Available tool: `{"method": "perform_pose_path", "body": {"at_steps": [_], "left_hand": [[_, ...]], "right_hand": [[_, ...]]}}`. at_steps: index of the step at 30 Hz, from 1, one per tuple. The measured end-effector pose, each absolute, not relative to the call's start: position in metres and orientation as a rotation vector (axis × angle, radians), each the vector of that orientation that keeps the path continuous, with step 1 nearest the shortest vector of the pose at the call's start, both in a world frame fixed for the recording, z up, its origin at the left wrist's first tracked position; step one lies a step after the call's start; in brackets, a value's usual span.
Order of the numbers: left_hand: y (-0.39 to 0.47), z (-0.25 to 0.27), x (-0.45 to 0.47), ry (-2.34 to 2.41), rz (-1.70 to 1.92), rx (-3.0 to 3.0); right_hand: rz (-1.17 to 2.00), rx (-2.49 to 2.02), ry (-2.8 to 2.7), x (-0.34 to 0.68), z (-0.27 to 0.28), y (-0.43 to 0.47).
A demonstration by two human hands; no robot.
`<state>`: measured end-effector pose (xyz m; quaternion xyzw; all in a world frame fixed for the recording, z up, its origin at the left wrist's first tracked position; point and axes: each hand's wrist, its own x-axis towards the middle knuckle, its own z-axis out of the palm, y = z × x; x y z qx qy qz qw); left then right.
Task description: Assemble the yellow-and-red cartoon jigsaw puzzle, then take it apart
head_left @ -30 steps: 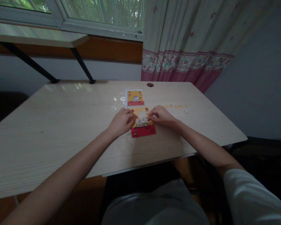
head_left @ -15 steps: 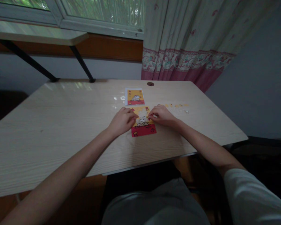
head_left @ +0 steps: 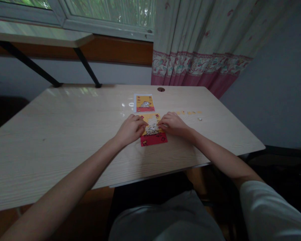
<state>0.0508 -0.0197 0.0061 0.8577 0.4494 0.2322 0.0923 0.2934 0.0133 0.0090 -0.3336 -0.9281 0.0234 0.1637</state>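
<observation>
A partly assembled jigsaw puzzle (head_left: 154, 140) lies flat on the desk, with a red lower band, a yellow upper part and a white cartoon animal in the middle. A pale gap shows in its upper middle. My left hand (head_left: 131, 130) rests at its left edge, fingers curled and thumb and forefinger closed on the border. From the right side, my right hand (head_left: 173, 124) reaches over the edge with fingertips pinched together beside the animal. Whatever is between those fingertips is hidden. Just behind the puzzle lies a picture card (head_left: 144, 104) with the same design.
Several loose yellow puzzle pieces (head_left: 189, 112) lie in a row to the right, beyond my right hand. A whitish piece (head_left: 200, 119) sits nearer. The wooden desk (head_left: 65, 134) has a cable hole (head_left: 161, 89) at the back and a raised shelf (head_left: 40, 36) at left.
My right fingertips have shifted slightly left and closed in on the puzzle. My left hand and the loose pieces stay in place.
</observation>
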Motion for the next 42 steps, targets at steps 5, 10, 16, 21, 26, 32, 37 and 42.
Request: {"method": "perform_pose_path", "body": {"at_steps": [5,10,16,21,26,32,37,42], "left_hand": [[-0.02,0.006,0.051,1.337,0.698,2.563],[-0.02,0.007,0.051,1.341,0.684,2.563],[-0.018,0.005,0.044,1.375,0.725,2.554],[-0.017,0.007,0.04,1.51,0.709,2.522],[-0.017,0.008,0.039,1.607,0.657,2.498],[-0.016,0.006,0.038,1.62,0.641,2.523],[-0.016,0.007,0.038,1.61,0.598,2.524],[-0.016,0.006,0.037,1.619,0.554,2.537]], "right_hand": [[0.067,-0.926,-2.691,0.292,0.009,0.011],[0.092,-0.937,-2.687,0.293,0.008,0.013],[0.114,-1.006,-2.555,0.303,0.005,0.021],[0.098,-1.0,-2.571,0.307,0.005,0.021],[0.134,-0.974,-2.618,0.304,0.007,0.019],[0.144,-0.928,-2.658,0.303,0.006,0.02],[0.167,-0.929,-2.674,0.301,0.006,0.02],[0.224,-0.926,-2.667,0.302,0.011,0.019]]}}
